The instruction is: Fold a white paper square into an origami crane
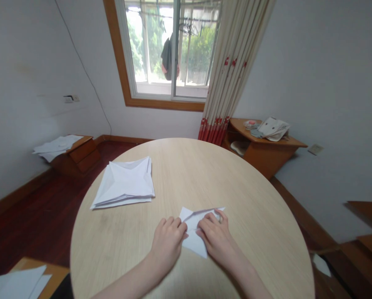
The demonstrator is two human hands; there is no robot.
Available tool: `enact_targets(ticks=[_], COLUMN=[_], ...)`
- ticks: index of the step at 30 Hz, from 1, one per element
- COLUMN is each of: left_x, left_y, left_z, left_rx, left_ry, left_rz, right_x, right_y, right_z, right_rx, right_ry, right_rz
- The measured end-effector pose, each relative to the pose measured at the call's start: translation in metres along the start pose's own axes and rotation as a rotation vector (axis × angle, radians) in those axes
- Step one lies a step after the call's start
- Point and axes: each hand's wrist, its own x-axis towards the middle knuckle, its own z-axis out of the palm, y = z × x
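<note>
paper: small white folded sheet [192,227], lower middle of the frame, flat on the round worktop [204,174]
left hand [169,241]: fingers loosely curled, tips pinning the sheet's left edge, gripping nothing
right hand [215,236]: fingers half bent, tips pressing on the crease, nothing grasped
tip: imo keep one side pinned and press the crease slowly
stack of folded sheets [125,182]: upper left, well apart

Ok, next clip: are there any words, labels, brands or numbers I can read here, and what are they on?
No text can be read anywhere.
The folded paper under the left hand and right hand is plain white.
The paper stack on the table is blank too.
Any print on the pale bag on the side cabinet is too small and blurred to read.
</note>
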Motion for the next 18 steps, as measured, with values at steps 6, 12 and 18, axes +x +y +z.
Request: enact_targets(ticks=[6, 12, 18], left_x=[-0.0024, -0.0048, -0.0060], left_y=[0.0000, -0.0013, 0.0021], left_z=[-0.0004, 0.0029, 0.0026], left_rx=[0.008, -0.040, -0.108], left_ry=[-0.004, 0.023, 0.003], left_rz=[0.032, 0.118, 0.256], right_x=[-0.0004, -0.0006, 0.0021], right_y=[-0.0004, 0.0013, 0.0010], right_z=[0.0029, 0.0069, 0.0096], right_rx=[-0.026, -0.059, -0.077], right_ry=[-0.013, 0.004, 0.030], right_rz=[0.015, 0.008, 0.005])
